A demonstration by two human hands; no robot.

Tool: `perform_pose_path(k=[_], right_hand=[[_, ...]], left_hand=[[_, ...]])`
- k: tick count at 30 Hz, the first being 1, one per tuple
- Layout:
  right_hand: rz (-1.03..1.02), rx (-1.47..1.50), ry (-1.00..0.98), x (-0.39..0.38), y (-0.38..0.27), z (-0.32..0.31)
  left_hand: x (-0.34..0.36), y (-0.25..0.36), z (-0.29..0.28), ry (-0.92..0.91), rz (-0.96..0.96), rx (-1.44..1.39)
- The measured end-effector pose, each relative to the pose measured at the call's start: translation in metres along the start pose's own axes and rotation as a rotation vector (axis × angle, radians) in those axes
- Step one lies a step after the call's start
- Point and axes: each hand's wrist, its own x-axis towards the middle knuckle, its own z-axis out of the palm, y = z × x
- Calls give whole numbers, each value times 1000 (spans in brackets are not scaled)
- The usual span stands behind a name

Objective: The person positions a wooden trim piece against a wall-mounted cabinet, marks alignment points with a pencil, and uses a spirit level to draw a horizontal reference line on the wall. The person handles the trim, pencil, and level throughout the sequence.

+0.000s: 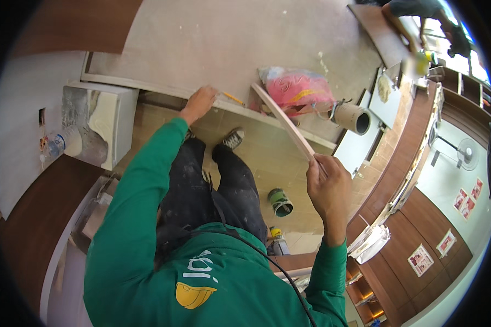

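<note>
My right hand [330, 184] is wrapped round the near end of a long, thin, pale strip [283, 121]. The strip slants away to the left, and its far end reaches over the large grey-brown tabletop [218, 41]. At the tabletop's near edge is my left hand [199, 103], fingers stretched forward and nothing visible in them. A yellow pencil [233, 98] lies just right of its fingertips. Beside the strip's far end sits a pink plastic bag [303, 91], crumpled. A pale cylindrical can [352, 117] lies on its side to the right of the bag.
Under the tabletop, a dark green can [280, 202] stands on the tiled floor near my shoes. A white block-like cabinet [108, 122] and a clear plastic bottle [57, 144] are at left. Another person's arm [401, 27] shows at the far right, beside a brown panel [377, 32].
</note>
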Motion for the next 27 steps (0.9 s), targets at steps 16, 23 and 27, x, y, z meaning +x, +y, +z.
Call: perform_pose_path(k=[16,23,27], right_hand=[[125,199,95,-45,37,41],[264,283,119,-95,30,73],[335,354,130,-138,30,97]], left_hand=[[85,-59,104,-198,-34,346],[20,-72,47,-5,-268,-77],[-53,-24,-32,-130,-134,-70]])
